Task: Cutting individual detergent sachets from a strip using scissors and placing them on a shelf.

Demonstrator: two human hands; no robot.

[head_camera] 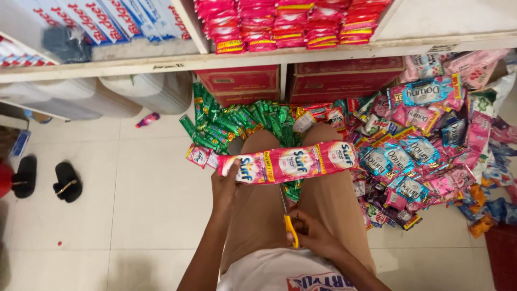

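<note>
My left hand (225,185) pinches the left end of a pink and red strip of joined sachets (293,161), held level across my knees. Below it, my right hand (315,234) grips yellow-handled scissors (289,220) whose blades point up at the strip's lower edge, near its middle. I sit on the floor with my tan-trousered legs stretched toward a shelf. A heap of green sachets (231,123) lies past my knees.
A large pile of pink, blue and purple sachets (425,145) spreads over the floor at the right. Red cartons (242,82) sit under the white shelf (258,58), with white canisters (153,89) at the left. Black sandals (46,180) rest on the pale tiles at far left.
</note>
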